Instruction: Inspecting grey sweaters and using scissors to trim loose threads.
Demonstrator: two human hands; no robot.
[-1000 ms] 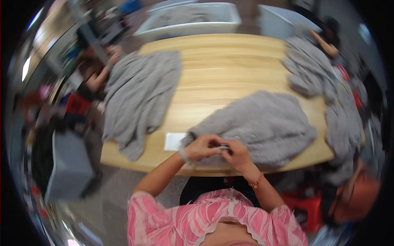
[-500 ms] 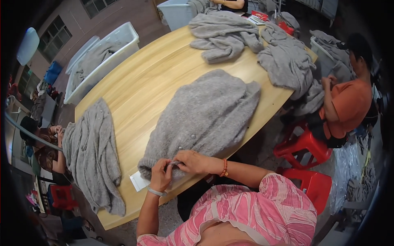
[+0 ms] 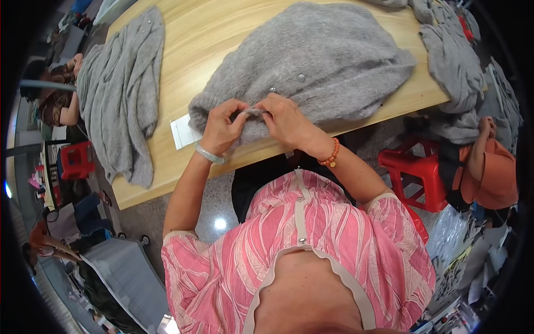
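A fuzzy grey knitted cardigan (image 3: 311,61) with shiny round buttons lies spread on the wooden table in front of me, its near edge at the table's front edge. My left hand (image 3: 222,129) pinches the cardigan's edge between thumb and fingers, a pale bangle on its wrist. Close beside it, my right hand (image 3: 288,123) grips the same edge, with an orange bead bracelet on that wrist. A short stretch of knit is held between the two pinches. Whether anything small is in the fingertips cannot be made out. A white card (image 3: 184,132) sticks out from under the cardigan's left end.
Another grey knitted garment (image 3: 125,94) hangs over the left end of the table (image 3: 183,67). More grey knitwear (image 3: 453,67) is heaped at the right. A red stool (image 3: 414,172) stands right of me, near a person in orange (image 3: 489,172). Another person (image 3: 58,108) sits at the left.
My view has tilted down and turned, so the table sits higher in the picture. Both hands stay pinched on the cardigan's edge, now slightly farther apart.
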